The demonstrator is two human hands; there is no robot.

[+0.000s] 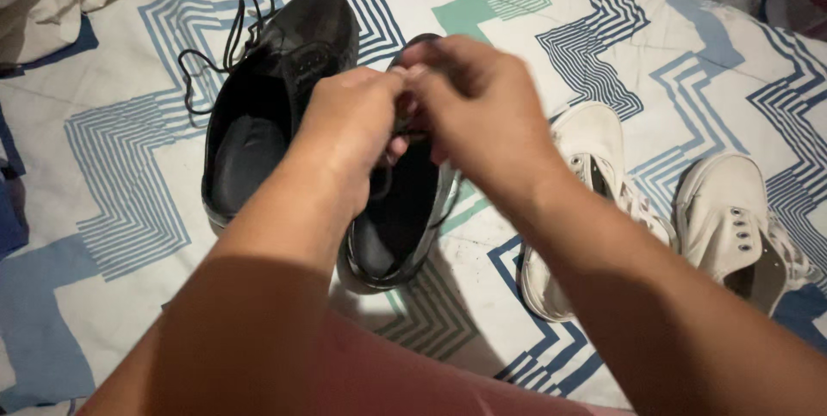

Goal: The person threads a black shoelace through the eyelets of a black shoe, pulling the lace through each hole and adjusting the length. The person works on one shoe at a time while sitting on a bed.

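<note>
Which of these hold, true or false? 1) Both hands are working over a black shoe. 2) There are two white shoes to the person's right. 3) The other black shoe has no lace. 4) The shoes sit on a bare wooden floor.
1) True: the left hand and right hand meet over the nearer black shoe; what the fingers pinch is hidden.
2) True: two white shoes lie on that side.
3) False: the far black shoe has a loose black lace trailing from it.
4) False: they sit on a patterned sheet with blue zigzag lines.
</note>
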